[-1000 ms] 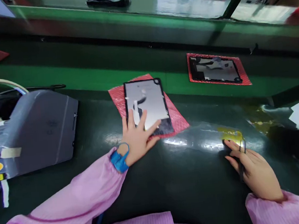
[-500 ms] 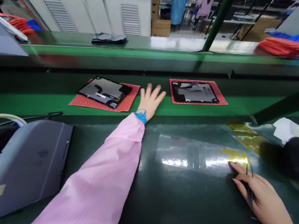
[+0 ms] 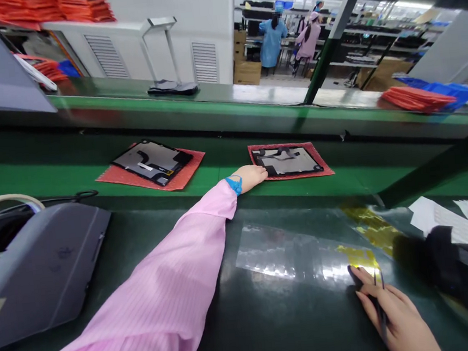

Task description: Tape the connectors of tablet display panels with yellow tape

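My left hand (image 3: 251, 177), with a blue band at its wrist, is at the near left corner of the right-hand screen panel (image 3: 294, 165). Its fingers are together and closed on the panel's edge; the thumb is hidden. That panel has a grey back with black flex cables and lies on a red bubble-wrap sheet (image 3: 327, 171). In my right hand (image 3: 393, 309) is a pair of dark tweezers (image 3: 379, 305), held low over the bench beside yellow tape pieces (image 3: 362, 260) on clear film strips (image 3: 273, 251).
Another screen panel (image 3: 154, 161) lies on red bubble wrap to the left. A grey tape dispenser (image 3: 47, 263) stands at the near left, a black object (image 3: 450, 266) and white papers (image 3: 446, 214) at the right. A green post (image 3: 319, 75) rises behind. Co-workers (image 3: 273, 41) are far off.
My left hand has moved right from between the two panels, its spread fingers now drawn together at the right panel's corner. My right hand still holds the tweezers. The view has tilted up.
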Demonstrator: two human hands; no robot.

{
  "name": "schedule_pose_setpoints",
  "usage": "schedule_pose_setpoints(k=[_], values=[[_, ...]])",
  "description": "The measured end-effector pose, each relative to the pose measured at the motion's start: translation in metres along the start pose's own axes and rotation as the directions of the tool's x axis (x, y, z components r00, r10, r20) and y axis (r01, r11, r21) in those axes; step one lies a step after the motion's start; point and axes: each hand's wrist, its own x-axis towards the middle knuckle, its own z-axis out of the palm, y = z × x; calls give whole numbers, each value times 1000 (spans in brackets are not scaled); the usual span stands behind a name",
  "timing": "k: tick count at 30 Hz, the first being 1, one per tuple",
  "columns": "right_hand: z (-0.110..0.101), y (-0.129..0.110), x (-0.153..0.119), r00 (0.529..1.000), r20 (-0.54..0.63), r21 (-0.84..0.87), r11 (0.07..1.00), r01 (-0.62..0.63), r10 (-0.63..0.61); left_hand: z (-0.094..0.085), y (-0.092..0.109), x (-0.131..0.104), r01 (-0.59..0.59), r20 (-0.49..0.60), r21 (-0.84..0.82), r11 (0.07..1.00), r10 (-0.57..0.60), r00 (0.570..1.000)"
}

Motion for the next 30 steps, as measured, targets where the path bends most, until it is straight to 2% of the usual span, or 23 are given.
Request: schedule_pose_setpoints(k=[3, 5, 8, 11, 13, 15, 16, 18, 21, 23, 28, 30], values=[[-2, 1, 0, 1000, -11, -25, 1000, -10, 10, -24, 12, -16, -29, -192, 44, 999, 37, 981], [-2, 3, -3, 1000, -20, -26, 999, -18, 17, -47, 18, -40, 12, -362, 58, 998, 10, 932], [-2, 5, -6, 1000, -28, -32, 999, -9, 8, -92, 26, -99, 151, -572, 44, 988, -99, 815], [-3, 4, -6, 999, -32, -29, 1000, -6, 5, -143, 49, -167, 292, -625, 21, 956, -216, 750], [-4, 4, -6, 999, -36, -25, 1000, -16, 15, -174, 78, -207, 353, -602, 12, 936, -275, 750], [-5, 3, -8, 999, -41, -31, 999, -25, 24, -195, 115, -234, 346, -515, -19, 938, -306, 801], [-5, 4, -9, 999, -42, -31, 999, -31, 29, -200, 136, -243, 295, -456, -46, 955, -282, 844], [-3, 6, -13, 999, -29, -14, 999, -41, 41, -200, 176, -251, 174, -336, -123, 977, -206, 919], [0, 10, -18, 996, 19, 37, 995, -89, 89, -182, 226, -246, 150, -208, -196, 969, -191, 959], [1, 12, -19, 991, 38, 43, 990, -132, 130, -164, 251, -236, 122, -149, -222, 967, -158, 976], [-5, 9, -16, 982, 36, 75, 980, -187, 185, -128, 290, -205, 33, -78, -309, 950, -60, 995], [-11, 3, -18, 960, 21, 82, 956, -282, 281, -116, 297, -195, 10, -73, -341, 940, -37, 997]])
